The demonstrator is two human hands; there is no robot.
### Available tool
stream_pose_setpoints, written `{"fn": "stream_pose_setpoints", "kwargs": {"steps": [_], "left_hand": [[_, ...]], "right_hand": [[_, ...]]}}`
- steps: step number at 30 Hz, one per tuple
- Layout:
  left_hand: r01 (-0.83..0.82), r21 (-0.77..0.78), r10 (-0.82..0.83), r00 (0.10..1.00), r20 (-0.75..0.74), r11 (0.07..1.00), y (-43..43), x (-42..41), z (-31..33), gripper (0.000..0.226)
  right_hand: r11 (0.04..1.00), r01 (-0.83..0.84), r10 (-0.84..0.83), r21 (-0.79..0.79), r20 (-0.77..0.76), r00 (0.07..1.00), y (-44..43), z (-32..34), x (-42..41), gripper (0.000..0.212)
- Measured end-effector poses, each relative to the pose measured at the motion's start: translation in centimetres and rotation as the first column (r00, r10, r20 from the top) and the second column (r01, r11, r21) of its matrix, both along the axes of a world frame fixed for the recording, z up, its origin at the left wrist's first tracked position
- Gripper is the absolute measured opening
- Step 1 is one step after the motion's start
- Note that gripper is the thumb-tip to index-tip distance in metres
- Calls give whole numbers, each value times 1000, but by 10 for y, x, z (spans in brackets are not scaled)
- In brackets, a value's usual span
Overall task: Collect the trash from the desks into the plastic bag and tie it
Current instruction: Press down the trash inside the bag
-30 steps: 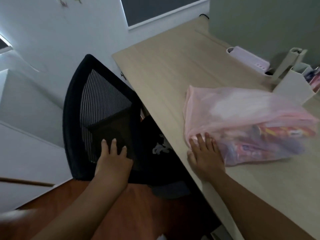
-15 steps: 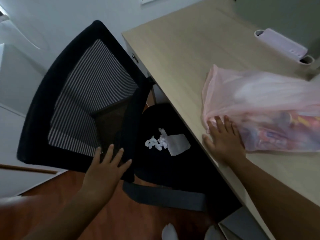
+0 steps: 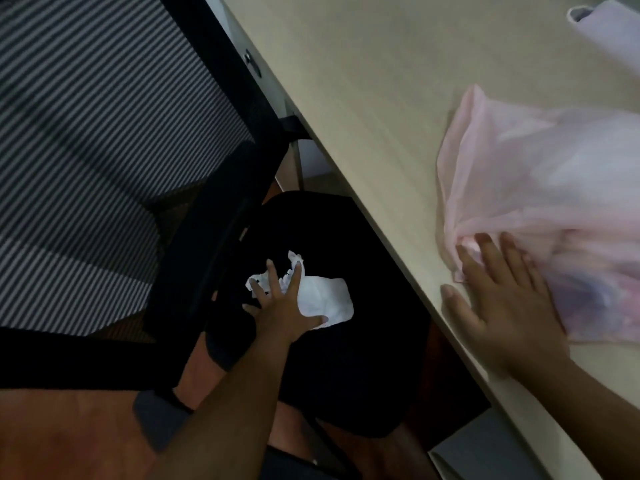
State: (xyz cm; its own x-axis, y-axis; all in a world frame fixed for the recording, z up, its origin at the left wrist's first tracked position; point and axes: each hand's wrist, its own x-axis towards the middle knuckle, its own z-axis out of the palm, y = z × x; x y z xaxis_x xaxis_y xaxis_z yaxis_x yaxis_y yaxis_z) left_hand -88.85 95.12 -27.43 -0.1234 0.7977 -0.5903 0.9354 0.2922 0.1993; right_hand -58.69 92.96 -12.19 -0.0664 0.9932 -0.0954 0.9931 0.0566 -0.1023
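A pink translucent plastic bag (image 3: 540,188) with colourful wrappers inside lies on the light wooden desk (image 3: 363,81). My right hand (image 3: 502,292) rests flat on the desk with its fingers on the bag's lower left corner. A crumpled white tissue (image 3: 322,299) lies on the black seat (image 3: 339,341) of the office chair under the desk edge. My left hand (image 3: 280,303) is down on the tissue, fingers spread over its left part, not closed around it.
The chair's striped mesh backrest (image 3: 86,133) with its black frame fills the upper left. A pale lilac box (image 3: 613,26) sits at the desk's far right corner. Reddish wooden floor (image 3: 69,434) shows below, and a white object (image 3: 485,455) lies under the desk at the bottom right.
My left hand left the chair's backrest and reached down onto the white tissue on the seat. The view has dropped and moved closer. My right hand stays on the bag.
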Motion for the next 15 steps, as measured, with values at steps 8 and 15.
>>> {"fn": "stream_pose_setpoints", "kwargs": {"steps": [8, 15], "left_hand": [[7, 99, -7, 1000, -6, 995, 12, -17, -51, 79], [-63, 190, 30, 984, 173, 980, 12, -1, -38, 37]], "right_hand": [[999, 12, -12, -42, -4, 1000, 0, 3, 0, 67], [999, 20, -20, -28, 1, 1000, -1, 5, -2, 67]]}}
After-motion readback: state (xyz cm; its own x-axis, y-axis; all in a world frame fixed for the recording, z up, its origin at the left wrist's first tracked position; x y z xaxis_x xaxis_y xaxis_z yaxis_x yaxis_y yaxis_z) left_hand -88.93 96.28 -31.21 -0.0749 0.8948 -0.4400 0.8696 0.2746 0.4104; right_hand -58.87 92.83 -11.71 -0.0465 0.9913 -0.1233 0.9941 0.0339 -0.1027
